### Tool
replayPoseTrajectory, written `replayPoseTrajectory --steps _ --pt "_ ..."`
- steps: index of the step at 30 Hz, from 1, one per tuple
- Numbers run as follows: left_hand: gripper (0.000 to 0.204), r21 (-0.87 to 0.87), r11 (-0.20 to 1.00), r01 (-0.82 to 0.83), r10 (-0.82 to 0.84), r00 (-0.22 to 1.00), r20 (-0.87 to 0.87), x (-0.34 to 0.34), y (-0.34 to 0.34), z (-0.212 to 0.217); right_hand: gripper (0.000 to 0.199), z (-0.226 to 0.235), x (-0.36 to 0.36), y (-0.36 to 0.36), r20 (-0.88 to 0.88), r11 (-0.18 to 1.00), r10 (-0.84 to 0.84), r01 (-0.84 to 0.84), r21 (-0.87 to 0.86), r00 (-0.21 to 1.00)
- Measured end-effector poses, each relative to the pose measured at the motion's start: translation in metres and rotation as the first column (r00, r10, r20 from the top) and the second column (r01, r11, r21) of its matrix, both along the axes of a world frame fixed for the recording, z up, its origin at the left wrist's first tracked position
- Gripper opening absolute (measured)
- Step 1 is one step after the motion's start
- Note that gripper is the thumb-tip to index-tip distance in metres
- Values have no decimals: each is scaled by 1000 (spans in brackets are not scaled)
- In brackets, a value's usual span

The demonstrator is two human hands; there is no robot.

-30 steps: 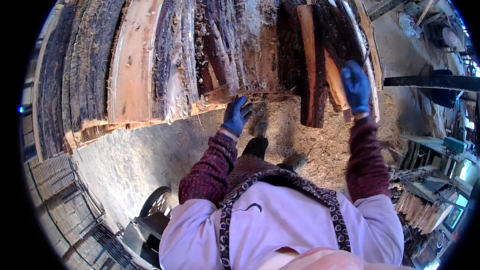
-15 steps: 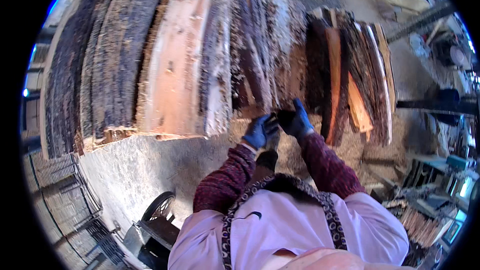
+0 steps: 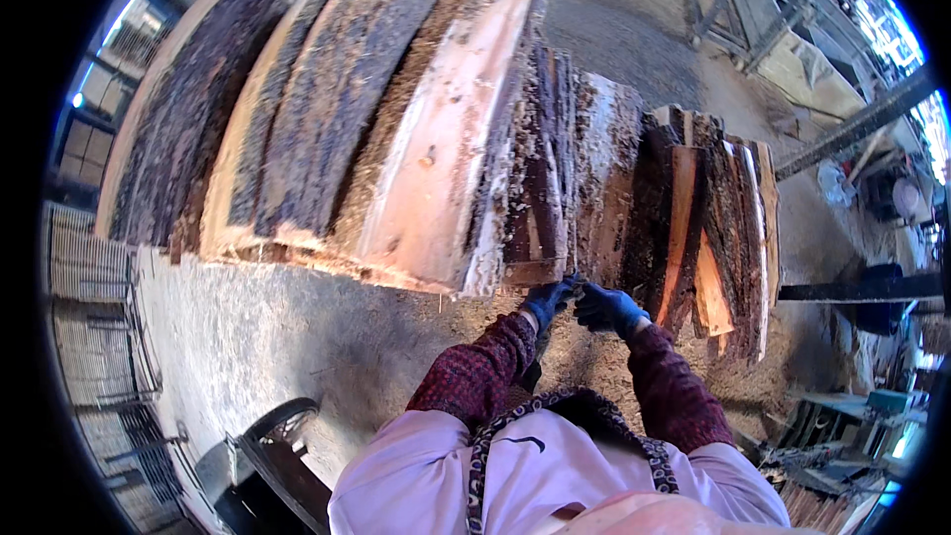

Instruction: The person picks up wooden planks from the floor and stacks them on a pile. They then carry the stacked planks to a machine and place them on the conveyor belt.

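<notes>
Bark slab (image 3: 543, 188) – lower end | left hand (image 3: 548, 301) gripping it | right hand (image 3: 606, 307) – closed on same end

A sawdust-strewn concrete floor (image 3: 258, 337) carries a row of bark-edged slabs (image 3: 436, 168) standing on edge, leaning together. Loose sawdust (image 3: 594, 367) piles against the slabs' near ends. A dark wheeled cart (image 3: 263, 461) stands well apart from them.
</notes>
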State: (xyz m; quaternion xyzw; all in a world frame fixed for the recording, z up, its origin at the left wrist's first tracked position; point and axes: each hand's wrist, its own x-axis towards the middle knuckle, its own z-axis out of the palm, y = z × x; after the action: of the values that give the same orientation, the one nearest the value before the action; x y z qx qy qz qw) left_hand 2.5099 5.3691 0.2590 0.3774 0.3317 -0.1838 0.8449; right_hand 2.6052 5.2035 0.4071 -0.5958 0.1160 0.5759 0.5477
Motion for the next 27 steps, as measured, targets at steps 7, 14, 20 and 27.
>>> replayPoseTrajectory --steps 7,14,20,27 --pt "41 252 967 -45 -56 923 380 -119 78 151 34 156 -1 51 467 925 -150 -43 378 871" --pt "38 427 529 -734 287 628 723 -151 163 372 52 168 22 160 736 826 -340 -189 532 586" --pt "37 342 820 -458 111 715 690 -146 167 419 68 204 18 231 469 828 -386 74 556 794" --pt "73 185 977 -108 -78 628 774 -136 90 409 58 261 28 135 265 789 -252 39 613 931"
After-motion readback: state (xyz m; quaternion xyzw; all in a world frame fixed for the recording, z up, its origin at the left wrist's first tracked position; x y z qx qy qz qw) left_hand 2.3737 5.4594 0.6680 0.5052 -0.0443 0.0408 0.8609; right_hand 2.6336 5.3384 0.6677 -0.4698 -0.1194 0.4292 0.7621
